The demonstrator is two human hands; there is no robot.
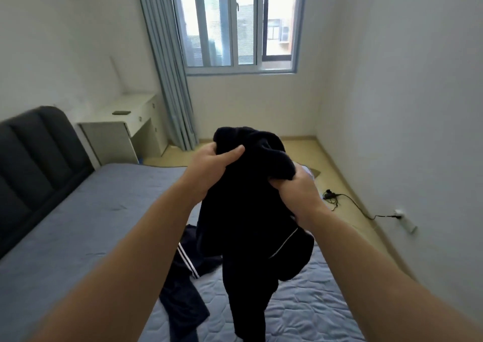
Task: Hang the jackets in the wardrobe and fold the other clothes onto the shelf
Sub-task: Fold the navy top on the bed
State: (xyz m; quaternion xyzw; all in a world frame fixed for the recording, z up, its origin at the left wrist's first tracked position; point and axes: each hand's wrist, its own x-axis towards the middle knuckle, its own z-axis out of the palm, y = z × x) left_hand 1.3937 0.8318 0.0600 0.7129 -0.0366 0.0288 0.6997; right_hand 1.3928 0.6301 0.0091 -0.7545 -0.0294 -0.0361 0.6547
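Over the blue quilted bed (pixel 78 224), left hand (pixel 213 170) and right hand (pixel 296 198) clutch a bunched black garment (pixel 243 226) with white piping.

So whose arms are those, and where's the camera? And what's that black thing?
There is no machine here, just a person. The camera sits on their head and looks forward and down, so you see their two bare arms reaching out as if they were your own. There is only this one picture.

Both hands hold one black garment up in the air. The left hand grips it near the top, and the right hand grips a fold a bit lower. The rest hangs down over the bed.

A second, striped garment lies crumpled on the bed. Behind are a white desk, a window and a cable on the floor.
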